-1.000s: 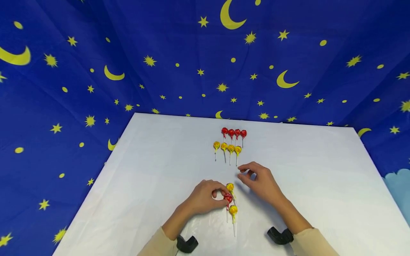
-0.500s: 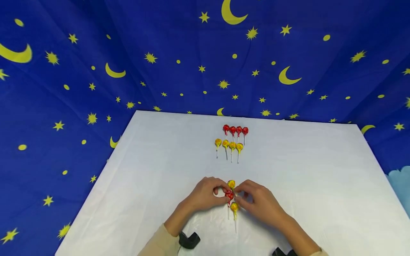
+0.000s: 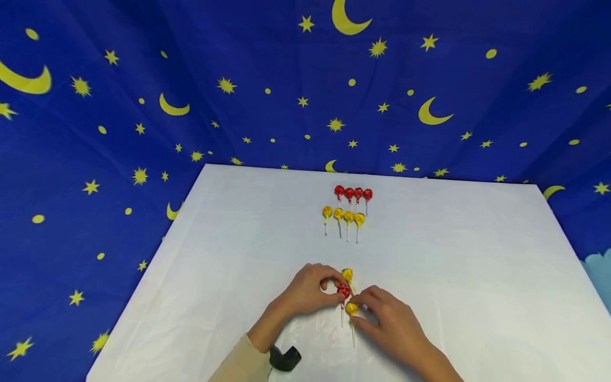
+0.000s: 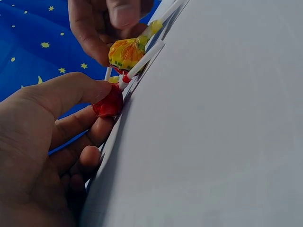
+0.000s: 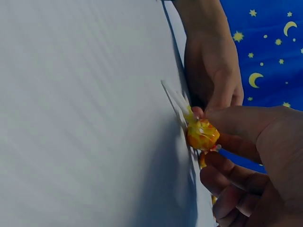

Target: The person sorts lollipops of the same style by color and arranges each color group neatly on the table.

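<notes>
My left hand pinches a red lollipop by its wrapped head between thumb and fingers, low on the white table. Just to its right and nearer me, my right hand has thumb and forefinger at the head of a yellow lollipop, its white stick pointing toward me. In the right wrist view the yellow candy sits between that thumb and the fingers. A second yellow lollipop lies just beyond the red one, its stick partly hidden.
Farther back on the white table lie a row of several red lollipops and, in front of it, a row of several yellow lollipops. A blue curtain with moons and stars hangs behind the table. A black wrist mount shows by the left sleeve.
My right hand has come in from the right, passed by the red lollipop, then moved toward me to the nearer yellow one. The left hand keeps its pinch on the red lollipop.
</notes>
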Demonstrator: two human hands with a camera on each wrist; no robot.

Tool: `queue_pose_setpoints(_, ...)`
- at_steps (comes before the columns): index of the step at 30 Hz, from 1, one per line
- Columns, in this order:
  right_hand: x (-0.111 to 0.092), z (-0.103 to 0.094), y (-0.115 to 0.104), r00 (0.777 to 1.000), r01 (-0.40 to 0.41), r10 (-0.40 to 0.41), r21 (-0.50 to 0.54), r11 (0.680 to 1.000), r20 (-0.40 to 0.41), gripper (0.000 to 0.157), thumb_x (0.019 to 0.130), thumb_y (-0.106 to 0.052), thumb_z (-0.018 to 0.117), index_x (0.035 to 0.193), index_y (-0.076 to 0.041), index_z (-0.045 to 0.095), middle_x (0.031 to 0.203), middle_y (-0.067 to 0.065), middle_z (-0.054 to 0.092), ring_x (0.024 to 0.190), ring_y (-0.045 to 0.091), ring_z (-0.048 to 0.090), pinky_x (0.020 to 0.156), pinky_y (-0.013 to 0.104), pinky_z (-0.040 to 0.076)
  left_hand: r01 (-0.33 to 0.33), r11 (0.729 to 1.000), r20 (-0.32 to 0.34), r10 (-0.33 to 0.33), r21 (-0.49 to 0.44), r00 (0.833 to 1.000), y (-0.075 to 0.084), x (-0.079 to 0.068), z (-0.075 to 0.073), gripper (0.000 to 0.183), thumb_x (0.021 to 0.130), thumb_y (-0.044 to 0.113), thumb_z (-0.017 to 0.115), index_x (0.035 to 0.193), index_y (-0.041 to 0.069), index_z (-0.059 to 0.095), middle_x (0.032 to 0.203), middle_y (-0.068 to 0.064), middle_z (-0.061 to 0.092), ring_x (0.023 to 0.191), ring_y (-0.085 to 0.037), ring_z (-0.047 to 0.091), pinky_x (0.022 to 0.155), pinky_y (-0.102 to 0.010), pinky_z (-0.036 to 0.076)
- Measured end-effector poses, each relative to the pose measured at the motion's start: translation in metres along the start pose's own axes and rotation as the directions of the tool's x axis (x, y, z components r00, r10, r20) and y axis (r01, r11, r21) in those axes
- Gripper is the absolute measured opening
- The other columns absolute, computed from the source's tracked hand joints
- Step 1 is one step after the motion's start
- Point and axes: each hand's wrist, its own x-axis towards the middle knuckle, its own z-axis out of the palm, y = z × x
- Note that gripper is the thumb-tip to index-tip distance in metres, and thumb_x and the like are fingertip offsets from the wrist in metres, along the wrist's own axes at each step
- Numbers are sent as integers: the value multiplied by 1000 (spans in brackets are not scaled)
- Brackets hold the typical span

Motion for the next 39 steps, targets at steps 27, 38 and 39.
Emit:
queue_pose_setpoints(27,-5,10,-25,966,-259,259,-123,958,-24,24,72,-28,81,89,-31,65,76,-21,51,59,-2,40,52,23,36,45,999,36,-45,19,998,-2,2,-2,17,82,29,74,98,25,71,81,17,60,68,0,49,71,-23,38)
queue_pose_setpoints(38,2,9,-32,939,-338,344,-126,933,26,20,73,-28,78,86,-32,64,84,-20,59,64,4,45,56,27,41,121,988,94,-112,-94,989,0,-1,-11,19,82,27,74,101,23,69,83,13,60,71,-4,52,65,-21,43)
queue_pose_setpoints(39,3,9,-33,939,-337,343,-127,933,28,20,73,-28,78,86,-32,64,84,-20,59,63,4,45,55,27,40,138,983,97,-127,-119,987,0,-2,-13,19,83,26,74,101,23,69,84,11,61,72,-5,52,64,-22,44)
